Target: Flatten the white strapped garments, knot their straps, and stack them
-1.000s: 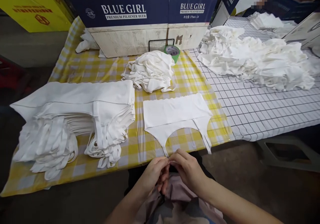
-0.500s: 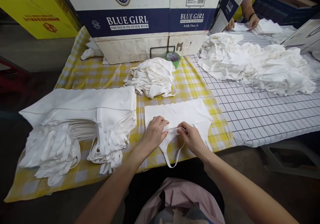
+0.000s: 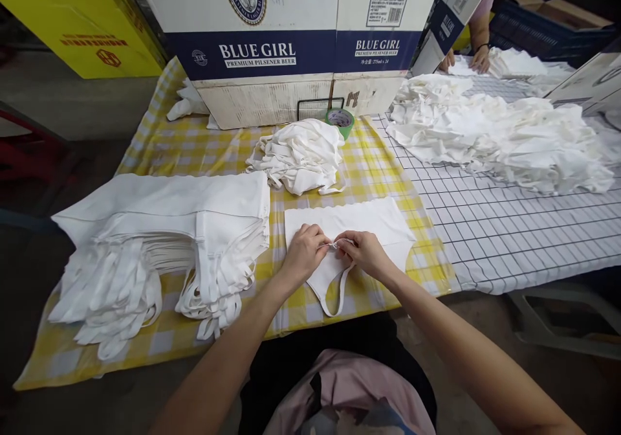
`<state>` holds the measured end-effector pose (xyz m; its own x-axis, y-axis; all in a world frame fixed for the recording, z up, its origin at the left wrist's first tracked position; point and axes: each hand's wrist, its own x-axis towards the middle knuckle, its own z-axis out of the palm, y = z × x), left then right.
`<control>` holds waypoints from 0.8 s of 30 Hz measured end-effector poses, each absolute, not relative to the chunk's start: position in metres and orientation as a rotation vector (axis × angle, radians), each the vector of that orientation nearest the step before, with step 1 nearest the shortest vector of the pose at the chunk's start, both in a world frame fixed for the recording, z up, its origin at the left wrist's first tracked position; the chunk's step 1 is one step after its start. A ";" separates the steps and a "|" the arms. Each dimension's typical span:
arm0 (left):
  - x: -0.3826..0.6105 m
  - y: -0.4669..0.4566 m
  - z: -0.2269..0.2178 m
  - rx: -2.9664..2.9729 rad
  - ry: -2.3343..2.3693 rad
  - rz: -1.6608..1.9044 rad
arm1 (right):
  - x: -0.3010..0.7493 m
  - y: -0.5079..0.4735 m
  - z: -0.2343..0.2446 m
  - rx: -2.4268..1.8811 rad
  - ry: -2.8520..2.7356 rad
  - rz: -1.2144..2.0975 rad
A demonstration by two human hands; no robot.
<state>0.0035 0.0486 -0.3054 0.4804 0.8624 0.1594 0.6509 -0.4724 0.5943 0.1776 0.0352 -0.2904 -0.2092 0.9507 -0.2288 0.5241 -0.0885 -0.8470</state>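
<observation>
A white camisole [image 3: 349, 218] lies flat in front of me, its hem away from me and a thin strap looped toward my body. At the middle of its neckline, my left hand [image 3: 305, 250] pinches the edge between thumb and fingers. My right hand [image 3: 365, 252] pinches the same spot from the other side, fingertips almost meeting the left's. A small white knot or gathered bit shows between them, too small to make out. Left of these hands is a thick stack of white camisoles [image 3: 189, 192], straps hanging toward me.
Beyond lies a crumpled white heap [image 3: 298, 153], beside a green tape roll [image 3: 340, 121] and a large carton [image 3: 272, 95]. A bigger white garment pile [image 3: 499, 134] covers part of the grid-patterned cloth [image 3: 490, 228] at right. Another person's hand [image 3: 481, 58] works at the far right.
My fingertips have drawn closer together at the neckline, the right hand moving slightly left and away from me. The strap loop has shifted a little. The view has tilted slightly upward.
</observation>
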 end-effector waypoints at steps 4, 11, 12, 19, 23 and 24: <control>0.004 0.055 -0.305 2.208 1.261 0.598 | 0.172 0.042 -0.287 -1.589 -1.840 1.015; 0.006 0.060 -0.306 2.163 1.276 0.569 | 0.168 0.049 -0.292 -1.565 -1.926 0.854; 0.007 0.060 -0.306 2.160 1.280 0.568 | 0.168 0.049 -0.293 -1.566 -1.932 0.848; 0.006 0.060 -0.305 2.140 1.287 0.571 | 0.167 0.048 -0.295 -1.530 -2.038 0.713; 0.007 0.060 -0.306 2.121 1.294 0.593 | 0.167 0.045 -0.298 -1.500 -2.112 0.614; 0.007 0.060 -0.306 2.117 1.297 0.596 | 0.168 0.044 -0.299 -1.497 -2.138 0.582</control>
<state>0.0068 0.0597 -0.3064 0.4274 0.9011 0.0729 0.6420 -0.3592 0.6774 0.1676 0.0443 -0.2993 -0.2992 0.9453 0.1299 0.7491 0.3171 -0.5817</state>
